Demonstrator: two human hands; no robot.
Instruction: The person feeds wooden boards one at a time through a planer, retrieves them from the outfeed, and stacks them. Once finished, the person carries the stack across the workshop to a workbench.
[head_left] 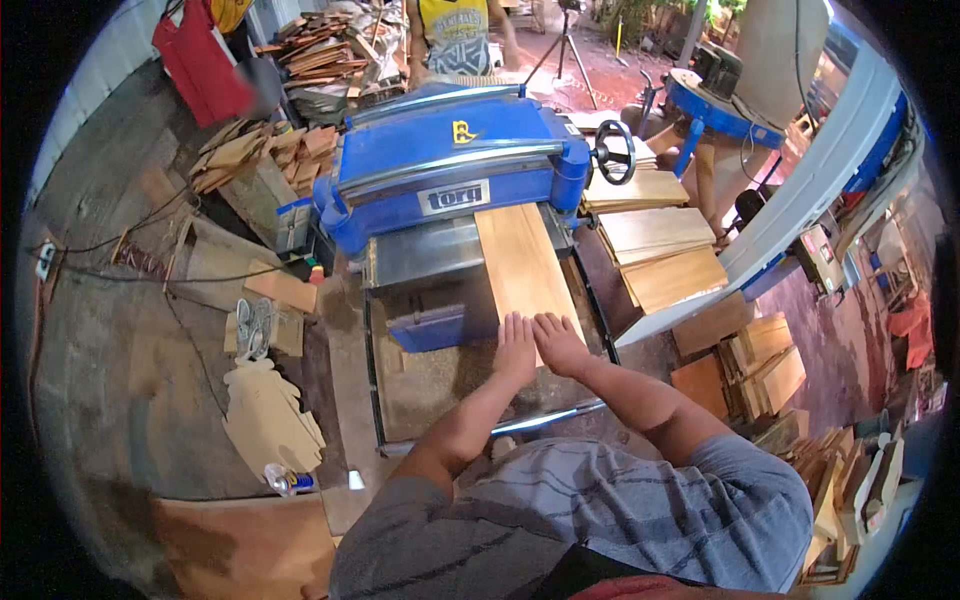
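Note:
A long, pale wooden board (527,262) lies with its far end under the front of a blue thickness planer (450,150) and its near end towards me. Both my hands rest on that near end, side by side. My left hand (516,347) lies flat with its fingers stretched forward. Beside it my right hand (561,345) is flat too, fingers pointing at the machine. Neither hand is wrapped round the board. The planer's metal bed (425,250) shows left of the board. The far part of the board is hidden inside the machine.
A black handwheel (612,152) sits on the planer's right side. Stacked boards (660,245) stand to the right, and wood offcuts (335,50) are heaped behind left. Another person (455,40) stands beyond the machine. Cables (150,275) cross the left floor.

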